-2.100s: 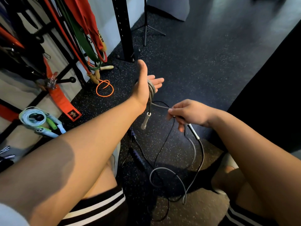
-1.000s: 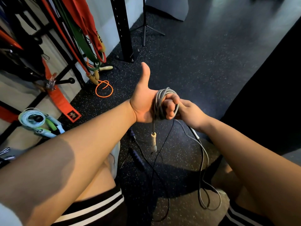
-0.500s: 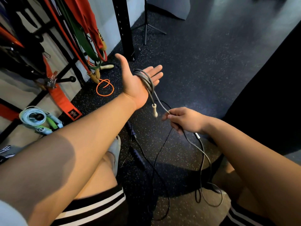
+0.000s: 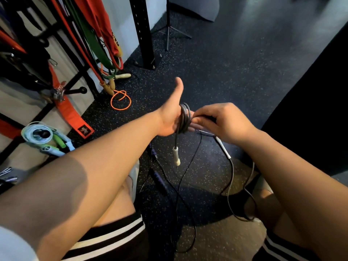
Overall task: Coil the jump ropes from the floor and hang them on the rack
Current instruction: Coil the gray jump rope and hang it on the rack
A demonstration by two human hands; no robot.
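Encircling the straight-fingered left hand [image 4: 169, 119], thin grey rope [image 4: 183, 117]; right fingers [image 4: 207, 112] pinch it.

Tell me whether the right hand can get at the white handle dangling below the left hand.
Probably yes: the white handle hangs free below the left hand, nothing in between. But the right hand is busy gripping the grey rope.

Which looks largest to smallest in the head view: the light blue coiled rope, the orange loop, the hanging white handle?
1. light blue coiled rope
2. orange loop
3. white handle
Nearness to the camera differs, so real sizes are unsure.
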